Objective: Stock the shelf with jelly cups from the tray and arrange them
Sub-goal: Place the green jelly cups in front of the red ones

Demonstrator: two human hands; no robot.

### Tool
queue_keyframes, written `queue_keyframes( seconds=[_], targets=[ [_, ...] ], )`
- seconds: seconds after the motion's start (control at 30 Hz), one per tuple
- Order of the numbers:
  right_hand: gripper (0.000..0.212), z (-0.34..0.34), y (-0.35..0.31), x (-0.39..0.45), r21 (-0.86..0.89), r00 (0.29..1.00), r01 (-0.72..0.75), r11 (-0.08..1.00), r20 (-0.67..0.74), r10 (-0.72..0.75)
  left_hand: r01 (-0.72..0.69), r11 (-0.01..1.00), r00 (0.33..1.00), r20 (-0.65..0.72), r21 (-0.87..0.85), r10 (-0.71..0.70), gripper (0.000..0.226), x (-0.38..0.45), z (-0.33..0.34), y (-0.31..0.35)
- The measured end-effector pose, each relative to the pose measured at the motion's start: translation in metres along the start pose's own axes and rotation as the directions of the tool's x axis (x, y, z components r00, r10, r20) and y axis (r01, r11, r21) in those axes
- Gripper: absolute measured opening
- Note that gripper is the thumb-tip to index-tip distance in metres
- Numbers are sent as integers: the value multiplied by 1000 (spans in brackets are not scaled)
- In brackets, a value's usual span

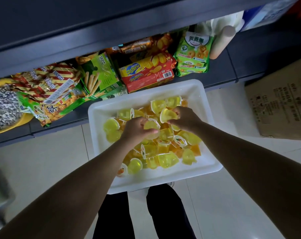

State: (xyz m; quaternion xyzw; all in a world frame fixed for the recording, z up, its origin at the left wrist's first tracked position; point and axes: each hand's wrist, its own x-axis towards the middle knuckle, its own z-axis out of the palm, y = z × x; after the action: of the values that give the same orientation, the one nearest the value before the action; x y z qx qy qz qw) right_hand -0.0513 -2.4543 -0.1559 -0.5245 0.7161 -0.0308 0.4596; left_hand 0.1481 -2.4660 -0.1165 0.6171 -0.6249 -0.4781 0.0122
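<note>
- White tray (pixel 101 111) at centre of view, on pale tiled floor (pixel 48 157), far edge just beside the lowest shelf (pixel 220 69).
- Heaped inside: yellow and orange jelly cups (pixel 163 159), tumbled at all angles, some showing printed foil lids.
- Left hand (pixel 137 129) over the middle of the heap, grip curled round a yellow jelly cup (pixel 152 124), thumb and fingers closed on it; a second cup seemingly pressed under the fingers, not clear.
- Right hand (pixel 186 120) at two o'clock from the left hand, grip pinching another yellow cup (pixel 167 115) by its rim, cup tilted, lid side toward nine o'clock.
- Hands close together, both above the far half of the tray.
- On the shelf at twelve o'clock from the tray: red and yellow Zecheese box (pixel 146 75).
- At one o'clock: stack of green biscuit packs (pixel 192 54).
- At eleven o'clock: green box of biscuit sticks (pixel 101 75).
- At ten o'clock: red-and-gold striped snack bags (pixel 51 80).
- At nine o'clock, far end of the shelf: yellow bowl (pixel 25 119) of small wrapped sweets.
- At three o'clock from the tray: brown cardboard box (pixel 284 100) on the floor.
- At six o'clock: dark trouser legs (pixel 115 218) and a pale shoe (pixel 137 194) tucked partly under the tray's near edge.
</note>
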Motion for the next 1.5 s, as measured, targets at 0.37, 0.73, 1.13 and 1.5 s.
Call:
queue_keyframes(
  seconds=[0.37,0.73,1.13,1.5],
  targets=[
    [45,-109,-75,-122,950,982,-112,291,150,-114,411,212,894,347,-887,-283,26,-85,-95,95],
    [73,-252,-233,-262,931,920,187,313,-55,-387,194,187,977,206,-963,50,37,-205,-228,227],
    [45,-392,-431,-384,711,705,658,248,-467,-533,-552,340,807,-384,-761,449,28,-295,-419,367],
    [32,-424,-583,-251,583,711,695,420,-645,-282,-660,612,676,-699,-435,232,32,-199,-571,400]
  ],
)
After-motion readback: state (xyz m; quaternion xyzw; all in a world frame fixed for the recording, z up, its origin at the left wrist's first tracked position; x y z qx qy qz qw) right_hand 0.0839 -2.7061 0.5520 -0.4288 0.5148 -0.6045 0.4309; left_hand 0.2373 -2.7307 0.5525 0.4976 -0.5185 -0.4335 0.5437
